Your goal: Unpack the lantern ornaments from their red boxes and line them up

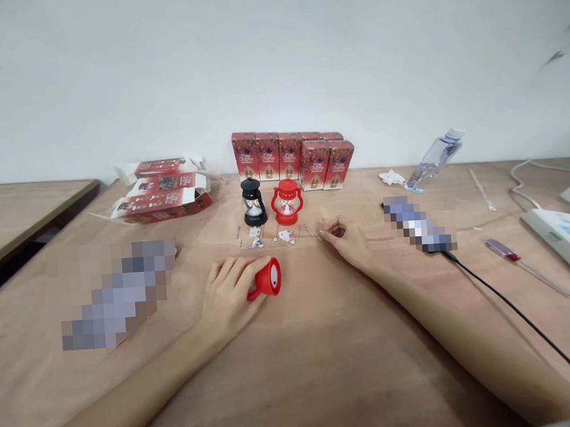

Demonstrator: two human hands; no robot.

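One red plastic lantern with a round flared base (273,277) lies tipped over in the person's left hand (232,287), at the middle of the brown wooden table (324,372). Its long axis runs roughly left to right, with the pale-centred underside pointing right; the fingers cover its top end. The left grip is wrapped around the body. To the right and farther off, the right hand (343,237) has thumb and forefinger drawn together at a thin bent metal wire (314,233); whether this grip grasps it, I cannot tell.

Small white pieces (284,235) and more wires lie on the far side of the lantern, between it and two upright lanterns, one black with a clear body (253,206), one red with a clear body (287,204). Behind these, red printed cardboard boxes (288,156) stand in a cluster. Opened red-and-white cartons (161,198) lie far left; a clear plastic bottle (434,160) is far right. Nearer right is a screwdriver with a red-collared handle (503,250), beside a white power strip (564,238).
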